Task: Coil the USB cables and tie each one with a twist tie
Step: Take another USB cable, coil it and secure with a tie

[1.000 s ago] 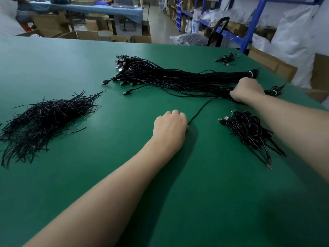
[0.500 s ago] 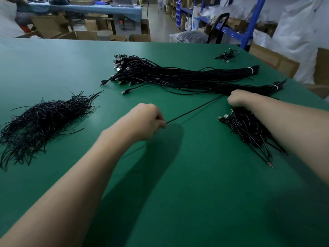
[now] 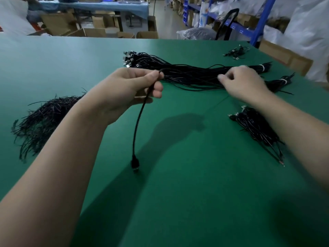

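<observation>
**Cable lifted clear, plug end hanging**

We see the left hand (image 3: 131,88) raised above the green table (image 3: 178,202), its thumb and curled fingers clasped round a single black cable (image 3: 140,118). The cable loops over the top of the fingers and drops in a loose curve. Its plug (image 3: 135,164) hangs just above the table.

Half a second ago this hand was a low fist near the table, with the cable stretched tight across to the other hand. Now it is higher and turned so that we see its fingers, and the cable is slack.

The right hand (image 3: 243,82) has also risen. It was beside the pile of tied cables (image 3: 256,127) and now sits in front of the long bundle of loose cables (image 3: 187,75). Its fingers are curled and its fingertips are drawn together, but blur keeps us from telling whether they pinch a strand.

The heap of twist ties (image 3: 44,118) lies at the left, partly behind the left forearm. A second banded bundle (image 3: 279,82) lies past the right hand.
</observation>
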The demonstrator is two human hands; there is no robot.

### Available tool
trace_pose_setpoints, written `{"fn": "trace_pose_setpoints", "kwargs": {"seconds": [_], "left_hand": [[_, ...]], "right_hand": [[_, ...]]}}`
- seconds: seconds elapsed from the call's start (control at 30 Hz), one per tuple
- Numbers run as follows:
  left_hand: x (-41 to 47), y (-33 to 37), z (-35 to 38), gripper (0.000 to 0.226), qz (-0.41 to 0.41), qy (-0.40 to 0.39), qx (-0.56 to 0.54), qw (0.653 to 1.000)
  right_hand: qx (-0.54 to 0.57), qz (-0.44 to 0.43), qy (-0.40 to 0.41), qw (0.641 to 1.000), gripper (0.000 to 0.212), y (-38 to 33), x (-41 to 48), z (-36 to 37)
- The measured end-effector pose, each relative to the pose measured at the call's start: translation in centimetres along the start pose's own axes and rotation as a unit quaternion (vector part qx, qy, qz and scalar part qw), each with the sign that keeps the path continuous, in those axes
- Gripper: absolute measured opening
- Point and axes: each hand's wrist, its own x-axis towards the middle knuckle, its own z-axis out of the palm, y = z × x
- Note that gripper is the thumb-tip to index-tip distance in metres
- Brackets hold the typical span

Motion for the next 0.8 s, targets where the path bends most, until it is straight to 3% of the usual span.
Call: {"fn": "trace_pose_setpoints", "kwargs": {"seconds": [0.07,0.13,0.17,0.3,0.37,0.5,0.8], "left_hand": [[0.5,0.5,1.1,0.015,0.023,0.019,-0.043,0.999],[0.7,1.0,2.0,0.015,0.048,0.041,-0.06,0.996],[0.7,1.2,2.4,0.015,0.057,0.047,-0.061,0.995],[0.2,2.0,3.2,0.015,0.084,0.054,-0.07,0.993],[0.1,2.3,3.2,0.015,0.102,0.061,-0.094,0.988],[-0.3,3.3,2.4,0.022,0.129,0.092,-0.112,0.981],[0.0,2.5,2.6,0.013,0.116,0.126,-0.076,0.982]], "right_hand": [[0.173,-0.039,-0.068,0.982,0.051,-3.9,-4.5,-0.1],[0.36,-0.04,-0.217,0.906,0.051,-7.4,-8.8,0.3],[0.427,-0.04,-0.251,0.868,0.048,-8.6,-10.2,0.6],[0.568,-0.068,-0.251,0.78,0.035,-11.4,-12.3,0.8],[0.599,-0.079,-0.276,0.747,0.033,-12.0,-12.5,0.5],[0.607,-0.103,-0.311,0.724,0.033,-12.3,-12.5,0.6],[0.664,-0.046,-0.393,0.634,0.035,-11.3,-11.8,0.6]]}}
